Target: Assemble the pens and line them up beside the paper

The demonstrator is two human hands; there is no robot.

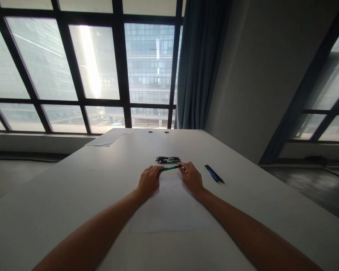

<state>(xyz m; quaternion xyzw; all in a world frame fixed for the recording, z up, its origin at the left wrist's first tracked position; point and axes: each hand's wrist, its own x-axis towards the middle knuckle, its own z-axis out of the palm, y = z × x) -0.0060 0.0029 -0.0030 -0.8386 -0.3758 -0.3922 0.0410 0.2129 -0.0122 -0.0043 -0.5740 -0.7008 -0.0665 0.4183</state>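
A green and black pen (170,168) is stretched crosswise between my two hands. My left hand (149,181) has its fingers closed on the pen's left end. At the other end, my right hand (191,177) pinches it between thumb and fingers. Just beyond lies a small group of dark pens (168,159), side by side and roughly parallel to the held one. Under and in front of my hands is a white sheet of paper (169,210), partly covered by my forearms. Right of my right hand, a blue and black pair of pens (214,174) lies slanted.
All of this rests on a long white table (101,184). Printed papers (109,138) lie at its far left edge. Two round dark grommets (150,132) are set near the far end. Large windows, a blue curtain (202,67) and a wall stand beyond.
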